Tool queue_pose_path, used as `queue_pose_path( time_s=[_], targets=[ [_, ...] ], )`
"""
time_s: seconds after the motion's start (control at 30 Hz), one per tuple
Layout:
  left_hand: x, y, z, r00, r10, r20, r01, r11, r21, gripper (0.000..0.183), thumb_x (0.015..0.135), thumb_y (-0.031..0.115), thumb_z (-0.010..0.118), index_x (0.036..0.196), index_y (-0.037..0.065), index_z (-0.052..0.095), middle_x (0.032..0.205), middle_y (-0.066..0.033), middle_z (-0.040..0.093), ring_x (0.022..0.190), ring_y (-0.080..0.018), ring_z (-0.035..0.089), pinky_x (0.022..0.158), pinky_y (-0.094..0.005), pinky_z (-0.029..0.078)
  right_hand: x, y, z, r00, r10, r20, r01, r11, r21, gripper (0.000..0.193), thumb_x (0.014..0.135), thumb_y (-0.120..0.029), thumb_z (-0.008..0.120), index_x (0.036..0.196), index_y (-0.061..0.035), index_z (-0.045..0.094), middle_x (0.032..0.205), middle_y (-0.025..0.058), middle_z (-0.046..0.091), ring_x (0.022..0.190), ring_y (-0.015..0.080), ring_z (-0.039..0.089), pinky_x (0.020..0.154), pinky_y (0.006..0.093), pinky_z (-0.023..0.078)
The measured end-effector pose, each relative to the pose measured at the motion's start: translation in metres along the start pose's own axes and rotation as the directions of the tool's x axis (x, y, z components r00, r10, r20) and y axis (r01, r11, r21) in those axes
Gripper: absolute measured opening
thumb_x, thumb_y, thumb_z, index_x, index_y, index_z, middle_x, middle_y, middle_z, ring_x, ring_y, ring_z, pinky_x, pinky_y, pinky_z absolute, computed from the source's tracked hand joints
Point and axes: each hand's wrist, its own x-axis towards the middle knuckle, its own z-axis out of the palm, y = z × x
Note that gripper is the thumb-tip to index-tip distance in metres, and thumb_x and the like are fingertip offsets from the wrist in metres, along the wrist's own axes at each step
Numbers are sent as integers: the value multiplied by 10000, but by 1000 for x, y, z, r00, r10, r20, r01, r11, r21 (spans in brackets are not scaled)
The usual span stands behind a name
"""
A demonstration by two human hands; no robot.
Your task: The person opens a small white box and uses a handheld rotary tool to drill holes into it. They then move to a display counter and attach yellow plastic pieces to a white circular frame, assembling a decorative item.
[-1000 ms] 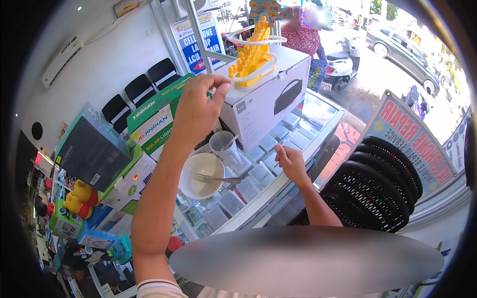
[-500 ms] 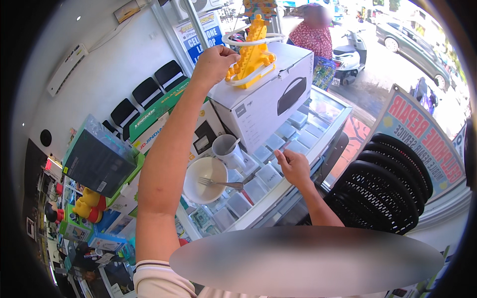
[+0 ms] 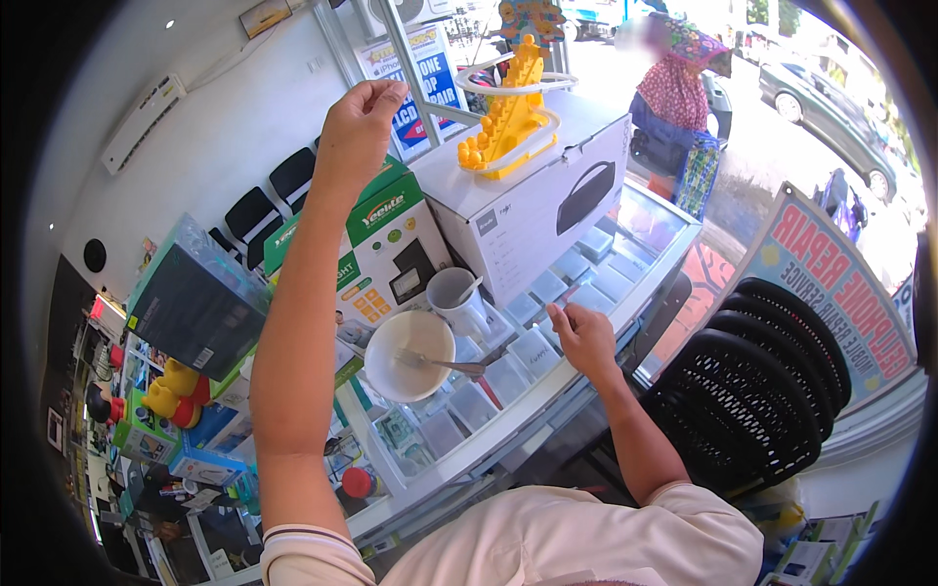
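My left hand (image 3: 364, 119) is raised left of the yellow staircase track toy (image 3: 518, 117) and apart from it. Its fingers are pinched together; anything between them is too small to make out. White looping rails and small yellow figures belong to the toy, which stands upright on a large white box (image 3: 528, 200). My right hand (image 3: 584, 339) hovers over the glass counter's front edge, loosely closed, with nothing visible in it. Between the hands are a white mug (image 3: 452, 311) with a spoon handle sticking out and a white bowl (image 3: 391, 376) with a fork (image 3: 445, 366).
A green and white box (image 3: 391, 249) stands beside the white box. Under the glass counter (image 3: 557, 391) lie several clear cases. Stacked black chairs (image 3: 743, 381) and a repair sign (image 3: 831, 283) are at right. A person (image 3: 674, 98) is outside beyond the counter.
My left hand has moved left, away from the toy's lower end. My right hand stays near the same spot, its fingers slightly more curled. The person outside has turned and shifted right.
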Motion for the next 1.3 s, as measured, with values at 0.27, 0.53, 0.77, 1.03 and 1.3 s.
queue_pose_path(
  time_s=[0.27, 0.53, 0.77, 1.03, 1.3],
  targets=[
    [-43, 35, -45, 979, 159, -129, -154, 987, 48, 422, 1005, 390, 683, 1294, 83, 673, 1058, -43, 644, 799, -85, 527, 783, -252, 482, -3, -4, -2, 999, 34, 17, -34, 999, -21, 527, 1013, -473, 614, 710, -42, 625, 602, 133, 581, 569, 358, 559, 549, 457, 420],
    [-99, 65, -91, 966, 255, -42, -250, 964, 92, 310, 1025, 305, 643, 1242, 86, 664, 1085, -44, 644, 898, -114, 572, 814, -275, 474, -1, 1, 3, 1000, 0, -16, 0, 1000, 4, 506, 1014, -459, 618, 726, -44, 635, 620, 130, 597, 587, 355, 584, 558, 455, 435],
    [-177, 79, -148, 972, -7, 234, -41, 979, 200, 180, 989, 194, 647, 1011, 25, 703, 958, -74, 670, 898, -162, 599, 814, -311, 460, -1, 2, 4, 1000, 24, -3, -24, 999, -26, 503, 1016, -484, 609, 764, -55, 681, 631, 121, 633, 596, 348, 620, 576, 443, 463],
    [-191, 84, -156, 948, 145, 282, -245, 900, 360, 120, 938, 151, 674, 916, 43, 723, 939, -86, 693, 952, -285, 608, 899, -393, 472, 2, -4, 2, 984, 153, 89, -153, 988, -10, 525, 1028, -535, 559, 845, -83, 752, 779, 59, 763, 681, 279, 700, 647, 401, 516],
    [-92, 64, -49, 939, 146, 310, -249, 912, 326, 310, 1005, 319, 653, 1140, 45, 707, 1062, -93, 700, 1092, -245, 608, 1000, -393, 456, -3, 2, 4, 992, 124, 33, -124, 992, 16, 510, 1020, -504, 584, 799, -64, 719, 657, 115, 661, 628, 328, 641, 597, 439, 467]
  ],
)
